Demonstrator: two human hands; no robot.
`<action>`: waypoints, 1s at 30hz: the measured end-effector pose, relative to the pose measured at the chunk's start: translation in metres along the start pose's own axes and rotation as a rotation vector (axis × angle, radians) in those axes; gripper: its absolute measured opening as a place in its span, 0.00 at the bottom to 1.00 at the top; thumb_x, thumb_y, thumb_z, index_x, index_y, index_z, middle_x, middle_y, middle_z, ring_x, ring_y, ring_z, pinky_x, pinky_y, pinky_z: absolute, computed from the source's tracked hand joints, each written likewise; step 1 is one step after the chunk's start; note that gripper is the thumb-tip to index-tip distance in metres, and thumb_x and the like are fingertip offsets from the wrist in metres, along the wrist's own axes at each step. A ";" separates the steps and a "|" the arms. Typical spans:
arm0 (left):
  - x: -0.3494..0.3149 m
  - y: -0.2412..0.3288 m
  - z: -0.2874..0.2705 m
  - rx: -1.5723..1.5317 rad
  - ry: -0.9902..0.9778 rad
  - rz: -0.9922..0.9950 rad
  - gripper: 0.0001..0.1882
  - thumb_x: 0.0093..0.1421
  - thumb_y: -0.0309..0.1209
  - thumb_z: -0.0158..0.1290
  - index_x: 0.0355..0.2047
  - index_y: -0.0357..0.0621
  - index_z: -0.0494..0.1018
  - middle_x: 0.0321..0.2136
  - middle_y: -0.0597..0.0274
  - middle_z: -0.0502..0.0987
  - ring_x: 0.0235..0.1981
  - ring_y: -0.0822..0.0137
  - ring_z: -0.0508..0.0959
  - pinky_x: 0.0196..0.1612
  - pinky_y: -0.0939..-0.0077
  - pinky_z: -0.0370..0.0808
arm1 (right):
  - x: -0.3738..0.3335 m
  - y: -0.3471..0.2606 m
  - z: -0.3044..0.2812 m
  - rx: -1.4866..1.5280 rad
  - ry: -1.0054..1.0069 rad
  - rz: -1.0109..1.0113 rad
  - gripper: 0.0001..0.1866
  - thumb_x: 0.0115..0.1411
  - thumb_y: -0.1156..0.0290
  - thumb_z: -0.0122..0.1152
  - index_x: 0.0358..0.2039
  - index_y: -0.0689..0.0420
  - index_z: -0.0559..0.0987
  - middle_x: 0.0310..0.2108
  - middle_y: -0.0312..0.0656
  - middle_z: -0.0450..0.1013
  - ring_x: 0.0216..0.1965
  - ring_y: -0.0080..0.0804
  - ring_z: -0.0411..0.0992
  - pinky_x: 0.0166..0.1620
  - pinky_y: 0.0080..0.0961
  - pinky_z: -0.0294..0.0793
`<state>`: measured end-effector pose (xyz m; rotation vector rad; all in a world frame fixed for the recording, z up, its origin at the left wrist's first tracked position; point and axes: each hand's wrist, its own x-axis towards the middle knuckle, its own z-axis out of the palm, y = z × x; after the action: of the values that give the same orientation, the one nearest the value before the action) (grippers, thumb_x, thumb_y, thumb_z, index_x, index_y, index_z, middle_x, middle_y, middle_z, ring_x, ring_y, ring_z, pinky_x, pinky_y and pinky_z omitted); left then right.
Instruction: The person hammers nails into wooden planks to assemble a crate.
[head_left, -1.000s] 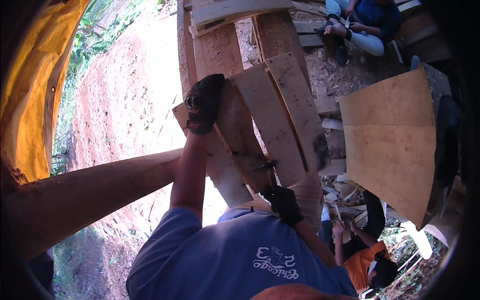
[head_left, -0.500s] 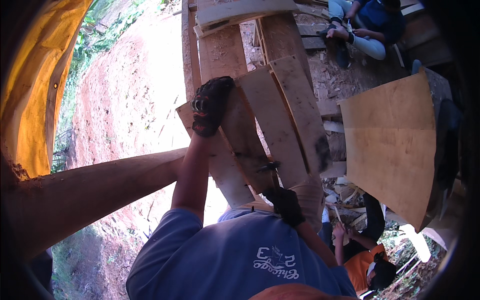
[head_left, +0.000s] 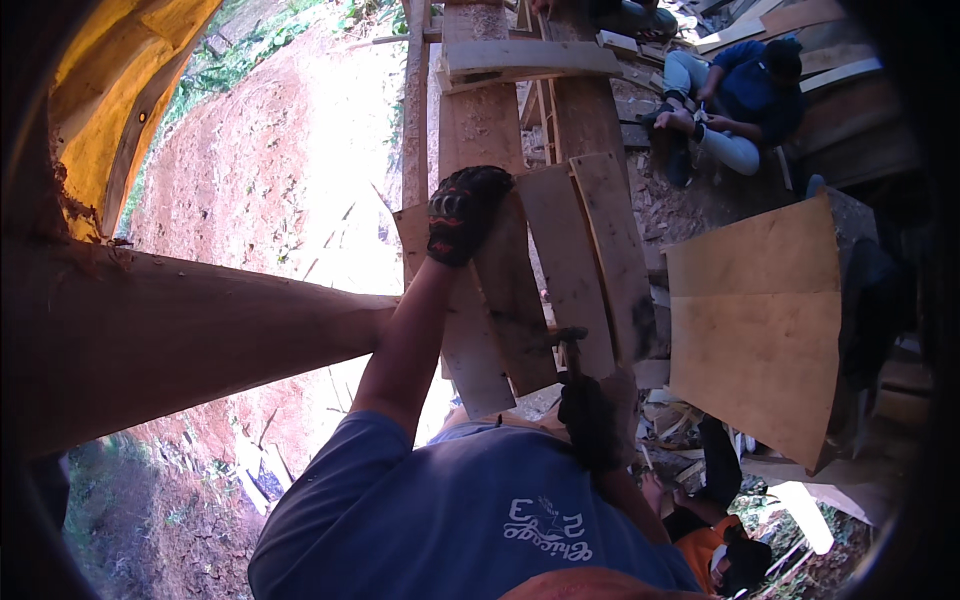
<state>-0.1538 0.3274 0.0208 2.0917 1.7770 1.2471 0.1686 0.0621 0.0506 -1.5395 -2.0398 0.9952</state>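
My left hand (head_left: 468, 213), in a black glove with red trim, is closed over the far edge of a slatted wooden panel (head_left: 565, 262). The panel is made of several flat boards with gaps between them, and leans close to my lap. In another black glove, my right hand (head_left: 588, 420) grips a hammer (head_left: 571, 338) by its handle, near the panel's near end. The dark hammer head shows just over the boards. Palm and fingertips of both hands are mostly hidden.
A thick wooden beam (head_left: 230, 335) enters from the left toward my left forearm. Long planks (head_left: 482, 125) run away beyond the panel. A plywood sheet (head_left: 755, 320) stands at right. One person (head_left: 745, 105) sits far right, another (head_left: 705, 545) in orange near right. Wood scraps litter the ground.
My view has shifted, so the panel and left hand appear further right and slightly lower. The hammer head is now tilted differently, its handle more visible. Both hands keep their holds.
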 end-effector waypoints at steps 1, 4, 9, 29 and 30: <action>-0.004 -0.005 -0.003 0.013 0.017 -0.003 0.11 0.69 0.36 0.57 0.45 0.52 0.87 0.46 0.56 0.87 0.51 0.50 0.85 0.56 0.55 0.80 | 0.007 -0.011 -0.008 -0.027 0.013 0.009 0.15 0.68 0.75 0.62 0.55 0.58 0.81 0.39 0.46 0.82 0.34 0.48 0.81 0.36 0.40 0.80; -0.002 -0.005 0.006 -0.003 0.017 -0.011 0.11 0.70 0.37 0.57 0.44 0.52 0.87 0.46 0.57 0.87 0.51 0.50 0.85 0.57 0.55 0.79 | 0.074 -0.080 -0.050 -0.253 0.143 -0.138 0.19 0.70 0.72 0.63 0.60 0.58 0.78 0.41 0.50 0.81 0.38 0.52 0.82 0.38 0.42 0.81; 0.004 0.006 -0.009 0.020 -0.020 0.003 0.12 0.70 0.38 0.56 0.44 0.51 0.87 0.47 0.57 0.87 0.52 0.50 0.84 0.57 0.54 0.79 | 0.156 -0.090 -0.042 0.005 0.192 -0.166 0.21 0.76 0.68 0.58 0.66 0.59 0.72 0.59 0.54 0.75 0.55 0.56 0.80 0.51 0.45 0.83; 0.005 0.011 -0.008 0.033 -0.032 -0.065 0.10 0.69 0.39 0.57 0.43 0.56 0.86 0.45 0.60 0.87 0.50 0.53 0.85 0.54 0.55 0.79 | 0.215 -0.059 -0.020 0.063 0.211 -0.116 0.12 0.77 0.69 0.53 0.57 0.56 0.77 0.48 0.47 0.78 0.47 0.41 0.83 0.45 0.34 0.84; 0.006 0.013 -0.008 0.065 -0.059 -0.088 0.10 0.69 0.39 0.57 0.43 0.56 0.86 0.45 0.60 0.87 0.50 0.53 0.85 0.54 0.55 0.79 | 0.216 -0.054 -0.018 -0.086 0.238 -0.303 0.14 0.78 0.68 0.53 0.59 0.56 0.78 0.48 0.47 0.78 0.47 0.40 0.83 0.45 0.34 0.84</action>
<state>-0.1495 0.3255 0.0362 2.0375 1.8859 1.1082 0.0768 0.2634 0.0808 -1.2678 -2.0847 0.5879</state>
